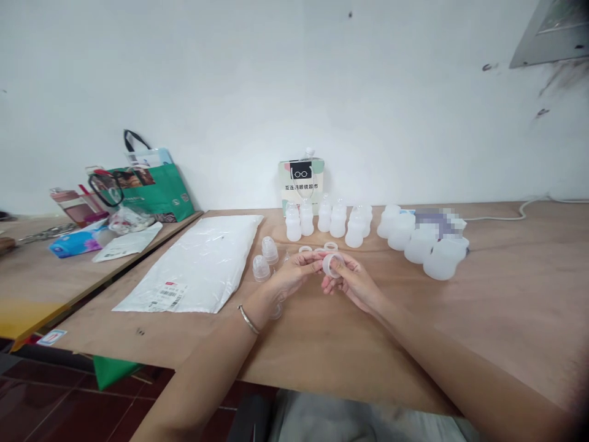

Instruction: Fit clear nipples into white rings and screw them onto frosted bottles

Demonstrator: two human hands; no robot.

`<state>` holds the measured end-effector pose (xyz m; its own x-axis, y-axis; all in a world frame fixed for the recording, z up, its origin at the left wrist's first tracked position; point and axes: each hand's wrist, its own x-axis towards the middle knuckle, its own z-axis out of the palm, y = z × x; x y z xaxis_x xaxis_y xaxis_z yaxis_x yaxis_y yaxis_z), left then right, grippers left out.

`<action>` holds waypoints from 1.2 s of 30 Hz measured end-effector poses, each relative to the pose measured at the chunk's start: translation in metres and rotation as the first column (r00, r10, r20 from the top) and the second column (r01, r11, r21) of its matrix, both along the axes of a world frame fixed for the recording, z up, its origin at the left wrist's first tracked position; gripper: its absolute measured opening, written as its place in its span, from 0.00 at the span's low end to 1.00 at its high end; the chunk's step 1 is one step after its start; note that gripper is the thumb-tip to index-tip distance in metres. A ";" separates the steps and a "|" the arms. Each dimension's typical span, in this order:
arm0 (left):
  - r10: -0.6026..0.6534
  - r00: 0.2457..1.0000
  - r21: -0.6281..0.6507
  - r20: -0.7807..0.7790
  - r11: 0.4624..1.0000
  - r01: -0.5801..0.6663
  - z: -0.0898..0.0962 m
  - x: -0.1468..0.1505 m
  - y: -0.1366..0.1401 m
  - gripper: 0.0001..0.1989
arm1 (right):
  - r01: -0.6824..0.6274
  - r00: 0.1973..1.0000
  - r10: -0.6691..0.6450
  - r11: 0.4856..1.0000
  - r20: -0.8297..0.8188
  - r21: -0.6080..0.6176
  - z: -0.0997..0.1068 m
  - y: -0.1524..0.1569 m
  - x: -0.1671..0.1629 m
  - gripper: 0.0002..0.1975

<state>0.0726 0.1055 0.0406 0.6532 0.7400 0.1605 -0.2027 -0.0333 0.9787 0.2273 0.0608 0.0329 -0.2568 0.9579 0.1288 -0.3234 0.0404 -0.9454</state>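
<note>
A translucent white bottle collar ring is held up over the table between my two hands. My right hand grips it with the thumb inside the opening. Fingertips of my left hand, which wears a silver bangle, are pinched at the ring's left edge; whether something small is between them I cannot tell. More collar rings lie just behind my hands. Clear domed bottle caps stand to the left of my left hand, some partly hidden by it. Behind are several assembled baby bottles with clear caps.
Frosted bottle bodies stand in a row at the right. A white plastic mailer lies at the left. A paper bag leans on the wall. On the adjoining table are a green bag and a tissue pack.
</note>
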 end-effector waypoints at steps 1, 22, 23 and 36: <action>0.002 1.000 -0.023 0.018 1.000 -0.001 0.001 -0.001 0.000 0.17 | -0.014 1.000 0.014 1.000 -0.015 0.003 0.002 -0.001 0.000 0.18; -0.020 0.998 -0.016 -0.068 1.000 0.019 0.000 -0.006 0.007 0.13 | 0.115 0.981 -0.135 0.983 0.138 0.141 0.011 -0.007 -0.005 0.13; -0.003 0.997 0.010 -0.076 1.000 0.004 0.000 -0.005 0.006 0.14 | 0.139 0.977 -0.159 0.981 0.144 0.137 0.010 -0.006 -0.005 0.13; 0.555 0.779 0.914 -0.292 0.403 0.056 0.004 0.000 -0.011 0.29 | 0.246 0.965 -0.238 0.967 0.114 -0.062 -0.010 0.011 0.000 0.13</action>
